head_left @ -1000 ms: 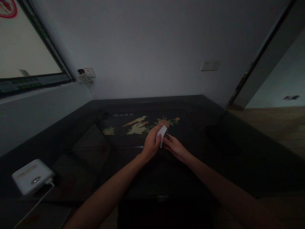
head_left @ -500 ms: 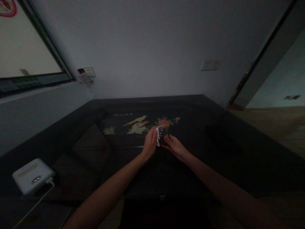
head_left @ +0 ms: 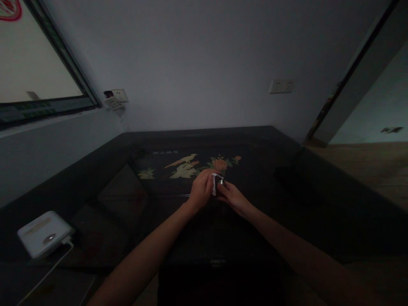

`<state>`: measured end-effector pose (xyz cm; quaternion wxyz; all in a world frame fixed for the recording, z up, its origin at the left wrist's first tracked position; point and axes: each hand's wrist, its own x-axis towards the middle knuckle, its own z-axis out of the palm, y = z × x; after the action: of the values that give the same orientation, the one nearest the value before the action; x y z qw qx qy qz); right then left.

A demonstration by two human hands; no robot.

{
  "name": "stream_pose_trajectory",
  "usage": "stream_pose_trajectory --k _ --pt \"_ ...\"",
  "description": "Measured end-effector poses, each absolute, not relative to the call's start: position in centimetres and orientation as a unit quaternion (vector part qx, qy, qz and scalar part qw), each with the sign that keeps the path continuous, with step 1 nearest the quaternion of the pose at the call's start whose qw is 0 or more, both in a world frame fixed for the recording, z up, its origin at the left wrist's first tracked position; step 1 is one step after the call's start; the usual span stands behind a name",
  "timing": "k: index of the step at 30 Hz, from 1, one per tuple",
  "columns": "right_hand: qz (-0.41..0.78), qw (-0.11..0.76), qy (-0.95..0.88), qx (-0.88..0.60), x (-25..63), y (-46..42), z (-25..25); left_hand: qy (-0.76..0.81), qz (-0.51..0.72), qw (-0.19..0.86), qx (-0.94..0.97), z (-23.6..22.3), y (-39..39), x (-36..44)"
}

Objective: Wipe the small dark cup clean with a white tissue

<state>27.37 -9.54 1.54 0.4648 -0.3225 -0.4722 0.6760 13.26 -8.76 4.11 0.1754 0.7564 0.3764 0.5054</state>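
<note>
My left hand [head_left: 201, 186] is closed on a thin white tissue [head_left: 214, 188] and presses it against the left side of a small dark, shiny object [head_left: 219, 182]. That object is gripped from the right by the bent fingers of my right hand [head_left: 235, 197]. A bright glint shows on its upper right part, but the dim light and my fingers hide what kind of thing it is. Both hands are close together above the middle of a black table [head_left: 191, 231], just in front of its bird-and-flower picture [head_left: 188, 166].
A white box-shaped device [head_left: 44, 233] with a cable lies at the table's left front. Behind the table stands a pale wall with sockets [head_left: 282, 86] and, farther left, a plugged-in adapter [head_left: 113, 102]. A window is at the upper left; wooden floor shows on the right.
My left hand has tipped farther over the tissue, and less of the tissue's top sticks up. The dark object has turned slightly in my right hand, its glint now brighter.
</note>
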Motion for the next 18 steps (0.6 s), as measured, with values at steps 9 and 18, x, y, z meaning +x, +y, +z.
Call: stream_pose_trajectory --k 9,18 --pt "0.691 0.463 -0.463 -0.306 27.6 -9.6 2.0 0.423 0.573 0.405 0.573 3.2 -8.1 14.0" --pt "0.664 0.47 -0.471 -0.341 27.3 -9.6 1.8 0.349 0.467 0.085 0.808 4.4 -9.6 13.7"
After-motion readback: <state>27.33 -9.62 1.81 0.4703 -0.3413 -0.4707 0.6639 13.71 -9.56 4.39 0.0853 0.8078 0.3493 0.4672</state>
